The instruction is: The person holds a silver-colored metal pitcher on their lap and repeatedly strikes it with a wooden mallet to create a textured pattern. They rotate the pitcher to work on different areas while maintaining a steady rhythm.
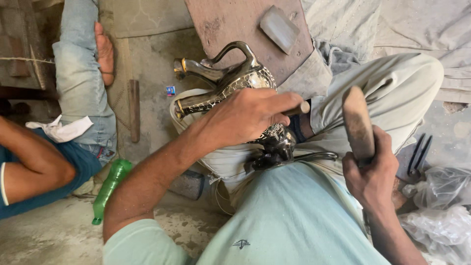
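A dark metal teapot with a curved handle, gold-banded spouts and an engraved body lies across my lap. My left hand is closed around a thin metal punch, whose tip rests against the pot's body. My right hand grips a wooden mallet, raised upright to the right of the pot and clear of it. The pot's lower part is partly hidden under my left hand.
Another person sits at the left in blue jeans, with an arm and white cloth. A green plastic bottle, a wooden stick, a wooden board, metal tongs and plastic bags lie around.
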{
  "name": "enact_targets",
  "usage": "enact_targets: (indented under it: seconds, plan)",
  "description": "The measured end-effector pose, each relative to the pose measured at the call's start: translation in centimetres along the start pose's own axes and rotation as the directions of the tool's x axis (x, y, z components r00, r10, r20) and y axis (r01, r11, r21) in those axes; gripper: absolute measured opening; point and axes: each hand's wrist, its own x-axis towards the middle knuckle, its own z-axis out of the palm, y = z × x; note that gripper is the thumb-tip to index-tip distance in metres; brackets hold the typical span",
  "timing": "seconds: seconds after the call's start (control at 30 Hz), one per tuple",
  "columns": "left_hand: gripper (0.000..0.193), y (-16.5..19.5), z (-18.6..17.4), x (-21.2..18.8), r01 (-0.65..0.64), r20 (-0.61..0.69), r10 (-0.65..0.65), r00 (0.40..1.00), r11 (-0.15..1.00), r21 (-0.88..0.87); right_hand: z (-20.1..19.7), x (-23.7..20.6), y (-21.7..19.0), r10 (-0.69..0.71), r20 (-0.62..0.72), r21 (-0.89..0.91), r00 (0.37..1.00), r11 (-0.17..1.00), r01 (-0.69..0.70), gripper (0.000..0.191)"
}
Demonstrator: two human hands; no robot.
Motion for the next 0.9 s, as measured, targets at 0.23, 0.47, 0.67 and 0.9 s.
enact_targets:
  seconds: [0.23,0.47,0.67,0.9]
  plan:
    - [0.037,-0.5,0.8,-1.9,0.038,-0.054,-0.034,0.998,0.997,0.07,1.4,3.1,-1.3,-0.174,0.189,-0.342,0.966,0.911,0.231,0.063]
    - [0.034,0.3,1.0,-2.1,0.114,-0.061,-0.109,0.992,0.991,0.077,-1.8,3.3,-4.8,0.054,0.012,0.358,0.998,0.932,-0.055,0.054]
    - [0.03,0.9,0.9,-1.1,0.104,0.007,-0.106,0.994,0.987,0.121,-2.7,2.0,-4.2,-0.046,-0.168,0.307,0.985,0.947,0.096,0.05]
    - [0.03,1.7,0.3,-1.7,0.117,-0.181,-0.092,0.979,0.984,0.133,-2.9,2.0,1.9,-0.176,0.095,-0.384,0.98,0.902,0.199,0.054]
